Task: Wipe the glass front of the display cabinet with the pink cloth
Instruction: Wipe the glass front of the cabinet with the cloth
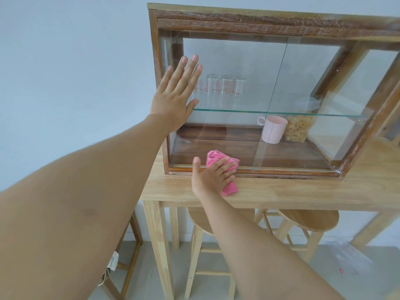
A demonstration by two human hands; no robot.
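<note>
A wooden display cabinet (259, 20) with two sliding glass panes (227, 61) stands on a light wooden table (281, 191). My left hand (175, 94) lies flat, fingers spread, against the left end of the glass by the frame. My right hand (213, 174) grips a crumpled pink cloth (216, 158) and presses it to the bottom edge of the left pane, just above the lower rail. Part of the cloth hangs below my palm onto the table.
Inside, several clear glasses (225, 89) stand on a glass shelf (281, 113); a pink mug (273, 132) and a jar of snacks (297, 131) sit on the cabinet floor. Two wooden stools (311, 219) are tucked under the table. A white wall is behind.
</note>
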